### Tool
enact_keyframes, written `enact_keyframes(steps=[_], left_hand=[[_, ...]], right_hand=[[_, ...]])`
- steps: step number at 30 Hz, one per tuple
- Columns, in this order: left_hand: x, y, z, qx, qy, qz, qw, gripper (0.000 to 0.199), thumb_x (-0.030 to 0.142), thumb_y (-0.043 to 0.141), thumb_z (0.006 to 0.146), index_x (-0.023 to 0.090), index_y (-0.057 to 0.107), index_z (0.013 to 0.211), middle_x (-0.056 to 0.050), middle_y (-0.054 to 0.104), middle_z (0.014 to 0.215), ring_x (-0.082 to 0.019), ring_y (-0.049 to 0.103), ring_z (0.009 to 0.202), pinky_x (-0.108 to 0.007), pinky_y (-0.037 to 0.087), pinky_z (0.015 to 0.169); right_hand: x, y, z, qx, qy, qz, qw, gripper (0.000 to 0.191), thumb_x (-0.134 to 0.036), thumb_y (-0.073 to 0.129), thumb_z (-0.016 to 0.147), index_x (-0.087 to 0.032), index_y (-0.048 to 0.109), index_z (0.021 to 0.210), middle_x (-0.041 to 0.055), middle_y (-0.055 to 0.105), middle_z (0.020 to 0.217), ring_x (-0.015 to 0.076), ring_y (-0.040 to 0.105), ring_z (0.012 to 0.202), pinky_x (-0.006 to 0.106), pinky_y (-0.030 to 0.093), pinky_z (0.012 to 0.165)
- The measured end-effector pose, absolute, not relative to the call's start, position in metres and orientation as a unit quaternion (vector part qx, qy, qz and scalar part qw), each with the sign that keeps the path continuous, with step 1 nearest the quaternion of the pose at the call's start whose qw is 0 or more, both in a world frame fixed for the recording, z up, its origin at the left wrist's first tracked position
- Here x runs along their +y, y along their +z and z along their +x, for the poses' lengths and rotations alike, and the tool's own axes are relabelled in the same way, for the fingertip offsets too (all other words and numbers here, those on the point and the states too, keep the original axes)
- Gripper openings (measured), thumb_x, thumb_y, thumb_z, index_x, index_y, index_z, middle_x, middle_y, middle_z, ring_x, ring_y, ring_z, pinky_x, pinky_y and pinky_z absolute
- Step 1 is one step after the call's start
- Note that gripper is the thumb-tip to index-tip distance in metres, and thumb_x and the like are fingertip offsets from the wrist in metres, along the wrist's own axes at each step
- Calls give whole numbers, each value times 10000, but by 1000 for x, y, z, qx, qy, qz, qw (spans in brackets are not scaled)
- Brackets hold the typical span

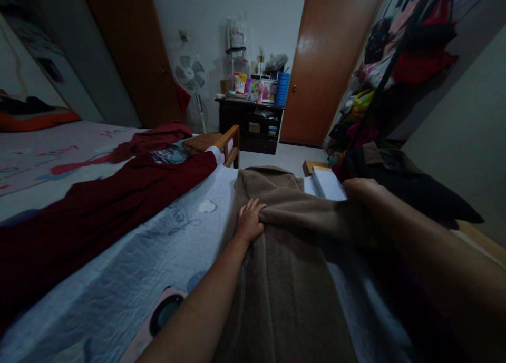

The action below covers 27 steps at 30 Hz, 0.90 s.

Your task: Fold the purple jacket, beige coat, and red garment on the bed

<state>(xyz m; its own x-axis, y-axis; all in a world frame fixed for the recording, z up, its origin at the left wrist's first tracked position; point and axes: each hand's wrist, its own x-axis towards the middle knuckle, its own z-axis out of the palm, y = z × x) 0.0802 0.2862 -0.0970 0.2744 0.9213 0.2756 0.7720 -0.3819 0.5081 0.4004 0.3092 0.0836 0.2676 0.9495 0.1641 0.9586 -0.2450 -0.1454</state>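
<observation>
Head view, room: dim light on a pale wall (269,7), a brown door (322,68) shut at the back, a white fan (191,74) on its pole to the left, and between them a dark stand (248,121) loaded with bags and bottles (quite a crowd up there). Over on the right, clothes (422,49) hang in a heap of colors.
Cover: pale blue, quilted cover (169,236), running from the near edge towards the wooden rail (233,139).
Garment: center stage, a brown garment (290,289) laid lengthwise on the cover, one sleeve (308,213) stretched across to the right.
Left hand: here it is, the left hand (250,221), palm down on the garment near the sleeve's inner end, fingers slightly spread, gripping nothing that shows.
Right hand: out at the sleeve's far end goes the right hand (361,188), blurred and curled over; whether it pinches the cloth, I cannot tell.
Nearby: a white box (328,184) just beside the right hand, dark red cloth (114,199) along the left, and a pink thing with a dark ring (166,311) by the left forearm, partly hidden.
</observation>
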Motion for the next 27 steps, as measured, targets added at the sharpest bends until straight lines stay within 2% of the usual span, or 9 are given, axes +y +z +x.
enact_keyframes(steps=[2,4,6,9,11,14,19,24,27], left_hand=[[286,-96,80,533,265,790,144,680,80,535,625,228,579,1288,-74,447,1492,-245,300,1432,-462,224,1155],[287,-97,80,530,263,793,147,681,84,528,628,236,576,1291,-62,447,1494,-238,292,1436,-463,213,1159],[287,-98,80,530,267,791,150,704,88,520,633,223,544,1323,-68,444,1496,-235,289,1437,-459,208,1162],[288,-100,80,534,285,780,159,808,97,522,632,149,400,1429,-118,420,1506,-238,300,1433,-443,213,1168],[288,-101,80,537,296,773,163,878,103,533,619,85,303,1466,-161,391,1514,-244,299,1433,-432,212,1173],[287,-101,80,541,301,768,165,898,107,539,611,45,274,1466,-188,361,1522,-256,272,1444,-427,201,1181],[285,-96,79,539,300,765,184,778,150,552,638,138,411,1403,-137,397,1510,-265,256,1451,-454,195,1182],[289,-99,75,512,367,731,262,683,219,472,766,124,364,1433,-141,423,1493,-245,316,1424,-431,229,1174],[293,-104,72,500,446,673,313,612,230,347,869,145,280,1471,-130,462,1461,-197,412,1368,-376,319,1131]], right_hand=[[312,69,374,-629,-15,-774,71,71,-59,678,733,-110,724,714,209,688,1038,307,601,1078,449,392,927],[318,55,336,-689,9,-724,11,199,-164,657,797,-158,731,981,193,636,1212,318,568,1150,445,399,956],[321,38,294,-760,44,-648,-5,363,-242,523,902,-180,622,1246,168,565,1340,274,541,1209,389,399,991],[318,0,248,-793,59,-604,54,551,-345,423,957,-144,377,1468,139,339,1547,248,319,1406,389,274,1120],[312,-27,237,-763,85,-638,56,604,-442,396,962,-169,325,1496,106,268,1585,262,201,1458,469,193,1155],[308,-58,245,-731,108,-673,42,629,-550,344,957,-219,344,1492,73,231,1601,266,144,1474,525,119,1161],[319,-66,261,-707,119,-696,32,687,-616,326,931,-235,326,1502,69,170,1618,277,107,1481,518,108,1162],[335,-42,243,-676,145,-723,-11,627,-511,450,900,-204,426,1446,118,259,1585,329,205,1452,543,203,1128],[333,-37,224,-691,105,-713,58,552,-383,415,930,-176,423,1442,124,304,1567,285,243,1443,474,218,1139]])
